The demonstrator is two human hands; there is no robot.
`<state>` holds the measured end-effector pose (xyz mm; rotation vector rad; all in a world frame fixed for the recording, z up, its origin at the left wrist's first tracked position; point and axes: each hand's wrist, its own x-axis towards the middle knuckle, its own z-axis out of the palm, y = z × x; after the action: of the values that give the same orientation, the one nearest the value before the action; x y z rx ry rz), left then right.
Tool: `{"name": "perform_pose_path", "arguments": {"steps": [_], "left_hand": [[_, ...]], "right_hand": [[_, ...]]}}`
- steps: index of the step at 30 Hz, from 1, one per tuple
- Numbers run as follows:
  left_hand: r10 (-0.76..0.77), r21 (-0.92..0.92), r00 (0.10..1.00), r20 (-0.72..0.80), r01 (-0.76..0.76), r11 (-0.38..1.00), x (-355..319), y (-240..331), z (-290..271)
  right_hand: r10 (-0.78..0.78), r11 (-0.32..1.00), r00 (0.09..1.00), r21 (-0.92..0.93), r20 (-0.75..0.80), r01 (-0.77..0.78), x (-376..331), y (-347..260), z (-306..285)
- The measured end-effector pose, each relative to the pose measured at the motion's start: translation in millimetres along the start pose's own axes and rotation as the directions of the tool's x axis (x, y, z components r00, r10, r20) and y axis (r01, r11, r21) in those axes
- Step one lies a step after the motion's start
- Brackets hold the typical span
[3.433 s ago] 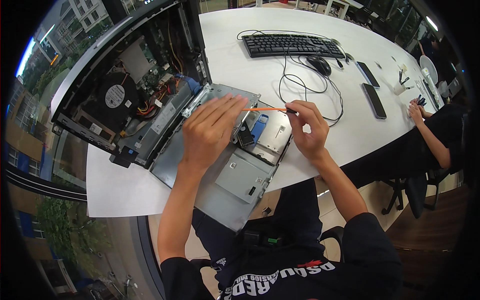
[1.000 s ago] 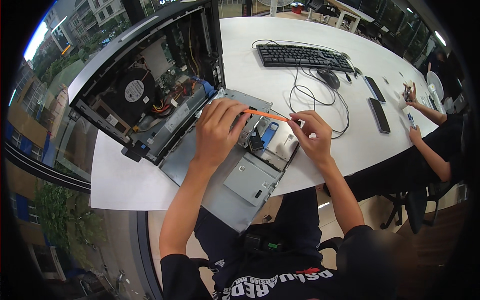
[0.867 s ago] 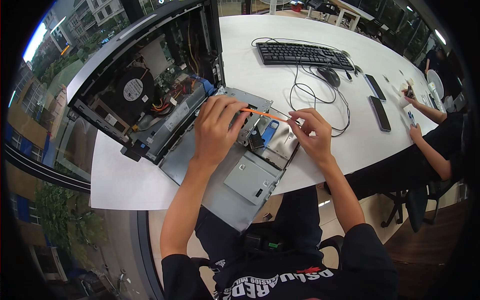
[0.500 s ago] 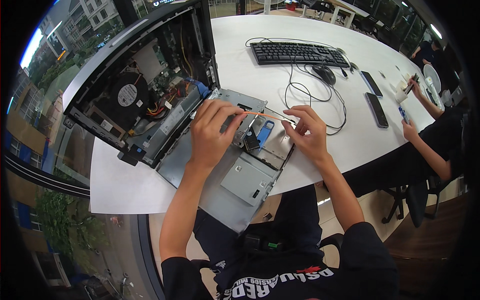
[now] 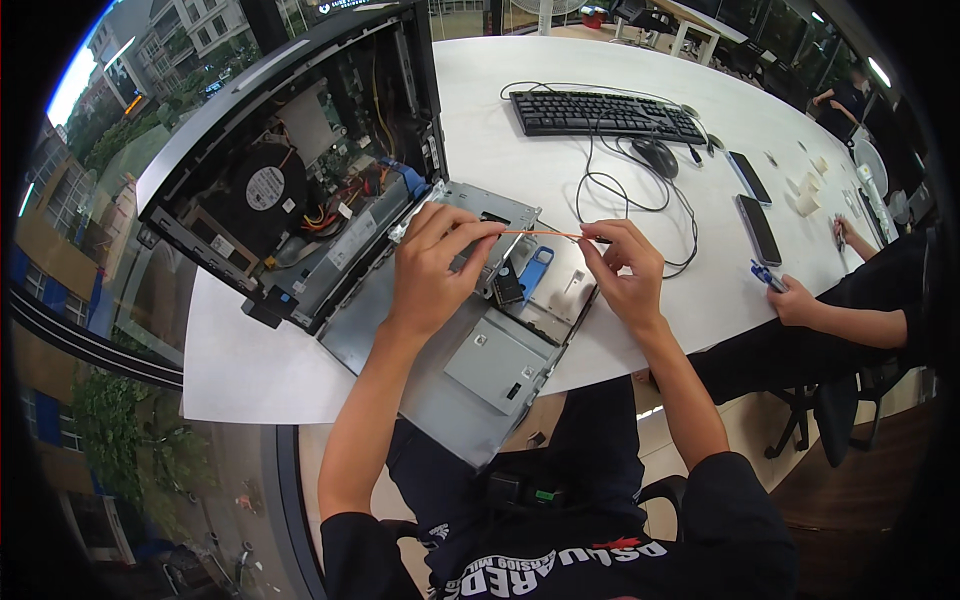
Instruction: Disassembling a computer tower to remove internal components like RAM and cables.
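A thin orange cable [image 5: 542, 233] is stretched almost level between my two hands. My left hand [image 5: 432, 268] pinches its left end between thumb and fingertips; my right hand [image 5: 630, 272] pinches the other end, where a small dark tip shows. Both hands are over the swung-out metal panel [image 5: 493, 365] of an opened desktop computer [image 5: 300, 265]. Below the cable, a blue plastic latch [image 5: 536, 268] and a black ribbed part [image 5: 508, 286] sit in the metal frame. Inside the case at the left are a round fan [image 5: 268, 185] and bundled coloured wires [image 5: 315, 218].
On the white table [image 5: 480, 75] lie a black keyboard [image 5: 605, 116], a mouse [image 5: 655, 157] with looping cable, and two phones [image 5: 757, 230]. At the right, another person's hand [image 5: 797, 303] holds a blue tool [image 5: 766, 276]. A window [image 5: 110, 330] borders the left side.
My right hand has shifted slightly right and closed its pinch on the cable's end. The cable is straighter. The other person's hands have moved lower and apart.
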<state>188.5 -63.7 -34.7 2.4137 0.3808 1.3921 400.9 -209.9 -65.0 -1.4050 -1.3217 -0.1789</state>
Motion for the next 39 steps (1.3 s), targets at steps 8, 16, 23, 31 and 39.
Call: {"name": "perform_pose_path", "arguments": {"steps": [8,16,23,31,39], "left_hand": [[0.019,-0.031,0.999,0.032,-0.018,0.999,-0.4,-3.0,3.2],[-0.011,-0.045,0.998,0.063,0.014,0.999,-0.5,-2.0,-0.8],[0.009,-0.048,0.997,0.081,-0.005,0.999,0.9,-0.7,-2.1],[-0.011,-0.072,0.997,0.077,0.017,0.997,2.8,2.1,-3.6],[-0.016,-0.048,0.996,0.091,0.020,0.999,-1.7,-3.9,-1.8]], "right_hand": [[-0.043,0.999,0.999,-0.011,-0.001,0.043,0.7,1.7,-1.2],[-0.048,0.998,0.999,-0.032,-0.009,0.048,2.2,0.0,0.5],[-0.066,0.996,0.998,-0.059,-0.016,0.065,0.9,0.7,0.9],[-0.006,1.000,0.999,0.000,-0.043,0.006,0.2,4.4,-1.1],[0.069,0.998,0.997,-0.002,-0.046,-0.069,-2.1,3.7,-1.4]]}}
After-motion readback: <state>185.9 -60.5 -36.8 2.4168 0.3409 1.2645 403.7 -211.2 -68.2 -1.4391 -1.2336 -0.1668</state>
